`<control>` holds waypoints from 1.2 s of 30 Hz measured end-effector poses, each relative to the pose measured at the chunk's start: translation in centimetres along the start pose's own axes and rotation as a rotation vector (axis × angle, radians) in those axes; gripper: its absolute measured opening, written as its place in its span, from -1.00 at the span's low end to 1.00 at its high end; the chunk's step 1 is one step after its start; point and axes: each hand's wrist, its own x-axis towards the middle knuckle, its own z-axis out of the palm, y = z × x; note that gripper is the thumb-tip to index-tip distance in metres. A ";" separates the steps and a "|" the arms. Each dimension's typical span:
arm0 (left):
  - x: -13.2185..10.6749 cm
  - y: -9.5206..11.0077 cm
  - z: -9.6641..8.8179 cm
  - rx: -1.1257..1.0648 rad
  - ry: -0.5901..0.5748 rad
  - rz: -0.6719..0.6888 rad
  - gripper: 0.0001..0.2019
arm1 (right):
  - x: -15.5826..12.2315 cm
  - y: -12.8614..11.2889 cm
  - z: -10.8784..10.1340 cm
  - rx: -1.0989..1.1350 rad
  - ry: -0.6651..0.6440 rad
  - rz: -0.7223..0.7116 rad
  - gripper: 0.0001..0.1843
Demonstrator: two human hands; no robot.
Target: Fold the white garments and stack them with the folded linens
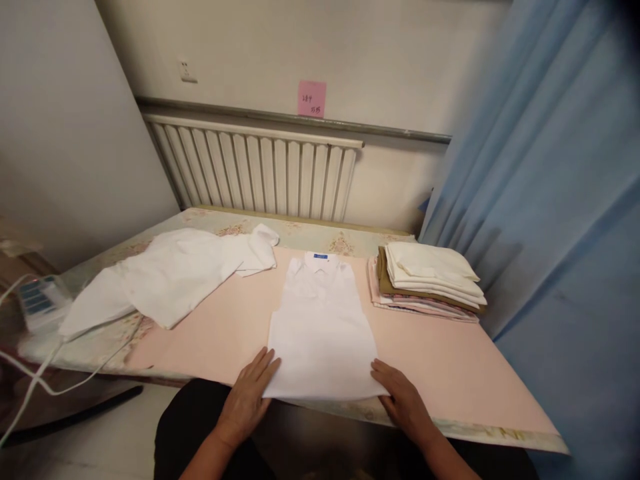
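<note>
A white collared shirt [321, 327] lies flat and folded lengthwise on the pink sheet [220, 333], collar away from me. My left hand [249, 393] rests at the shirt's near left corner, fingers together and slipped at its hem. My right hand [403, 397] sits at the near right corner, fingers curled on the hem edge. Both hands grip the bottom edge near the table's front.
A rumpled white garment [170, 277] lies at the left. A stack of folded clothes [427, 280] stands at the right rear. A blue curtain [550, 200] hangs on the right, a radiator [255, 167] behind. White cables [30, 380] and a small device [37, 300] sit far left.
</note>
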 end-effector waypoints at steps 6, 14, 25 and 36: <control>1.9 -2.3 -0.7 -0.012 -0.037 0.144 -0.34 | 2.0 2.1 -0.7 -0.085 -0.087 -0.109 -0.49; 4.8 -4.6 -0.4 0.029 -0.067 0.226 -0.36 | 5.3 4.3 -0.8 -0.107 -0.163 -0.253 -0.38; 9.3 -7.6 1.5 0.017 -0.069 0.316 -0.38 | 9.8 7.0 0.9 -0.070 -0.207 -0.345 -0.38; 8.9 -6.1 -0.1 -0.043 -0.110 0.334 -0.40 | 9.5 3.8 -1.3 0.213 -0.325 -0.089 -0.45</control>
